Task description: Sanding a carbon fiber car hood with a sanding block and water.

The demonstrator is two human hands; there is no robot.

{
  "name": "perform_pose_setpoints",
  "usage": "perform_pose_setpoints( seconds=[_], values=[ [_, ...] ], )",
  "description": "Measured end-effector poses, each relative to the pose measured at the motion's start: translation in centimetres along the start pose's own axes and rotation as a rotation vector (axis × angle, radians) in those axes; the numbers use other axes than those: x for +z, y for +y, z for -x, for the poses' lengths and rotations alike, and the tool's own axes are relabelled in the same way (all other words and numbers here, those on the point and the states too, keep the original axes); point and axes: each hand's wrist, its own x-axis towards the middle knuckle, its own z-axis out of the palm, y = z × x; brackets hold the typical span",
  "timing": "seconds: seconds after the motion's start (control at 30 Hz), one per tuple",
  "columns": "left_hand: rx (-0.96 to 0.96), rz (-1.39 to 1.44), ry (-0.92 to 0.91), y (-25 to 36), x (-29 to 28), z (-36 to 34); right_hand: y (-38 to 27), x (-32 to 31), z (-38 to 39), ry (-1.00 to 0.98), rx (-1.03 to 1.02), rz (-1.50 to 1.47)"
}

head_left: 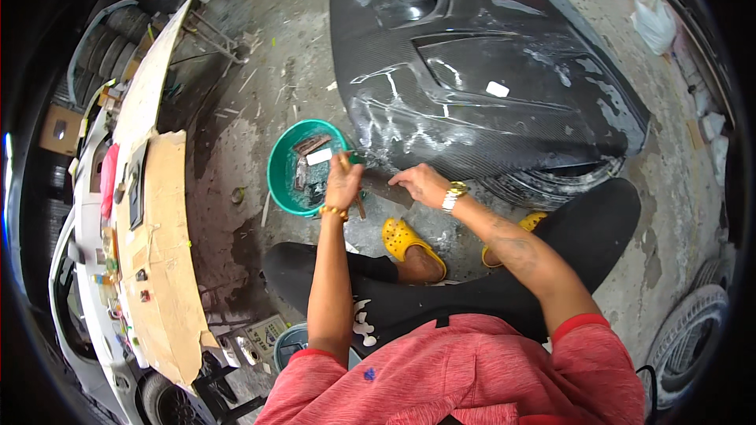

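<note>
Between my two hands stretches a dark brown-grey sheet (391,190) that looks like sandpaper. My left hand (343,182), with a beaded bracelet at the wrist, is closed on the sheet's left end. The fingers of my right hand (425,186) pinch its upper right edge; a gold-coloured watch (453,196) is on that wrist. Left of the sheet stands a green tub (277,187) of water, partly behind my left hand. In it are a white block (319,157) and brown pieces (311,144) that look like worn sandpaper.
A black carbon-fibre car hood (520,122), wet and streaked white, rests on a tyre (551,186) just ahead. Another white block (497,90) lies on it. A cardboard-covered bench (169,260) stands left, tyres (693,330) at right. Below are my yellow clogs (405,238).
</note>
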Motion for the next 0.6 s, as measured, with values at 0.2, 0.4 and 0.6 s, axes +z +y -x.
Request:
perform_pose_setpoints(
  seconds=[0.2,0.4,0.6],
  values=[
    [-0.251,0.693,0.024,0.4,3.1,2.7,-2.4,-11.2,6.4,0.173,0.163,-0.291],
    [-0.391,1.018,-0.142,2.5,8.2,4.2,-1.0,-12.0,7.0,0.234,0.641,-0.823],
    [-0.018,0.656,-0.122,5.1,10.0,4.2,0.8,-10.7,6.5,0.162,0.593,-0.744]
  ],
)
